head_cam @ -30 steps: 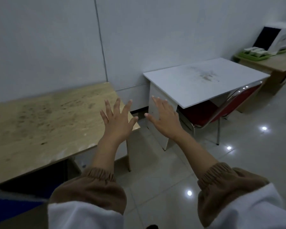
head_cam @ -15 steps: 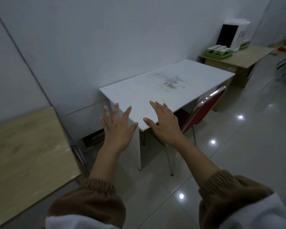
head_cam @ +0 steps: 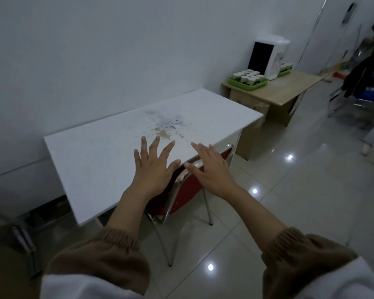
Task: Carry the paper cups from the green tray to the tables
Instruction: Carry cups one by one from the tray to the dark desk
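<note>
The small white paper cups (head_cam: pixel 247 76) stand upright in a tight cluster on the shallow, rectangular green plastic tray (head_cam: pixel 251 87). They are far off in the head view, too small to count. The tray rests near the wall end of a pale wooden table (head_cam: pixel 289 91) with a smooth, light-grained top. Just beside the tray stands a boxy white appliance with a flat black front panel (head_cam: pixel 268 56) (what kind of machine it is cannot be told).

Nearer the person is a rectangular white laminate table (head_cam: pixel 108 152), its matte top marked by a patch of grey specks and a yellowish stain near the middle. A chair with a red padded back and thin chrome tube legs (head_cam: pixel 190 188) is tucked under its front edge.

Both hands are raised palm-down in front of the person, holding nothing. The left hand (head_cam: pixel 153 169) has straight fingers fanned wide apart over the white tabletop. The right hand (head_cam: pixel 212 169) has straight fingers closer together with the thumb out, over the chair back. Ribbed brown knit cuffs circle both forearms. Glossy pale floor tiles (head_cam: pixel 300 190) reflect round ceiling lights.
</note>
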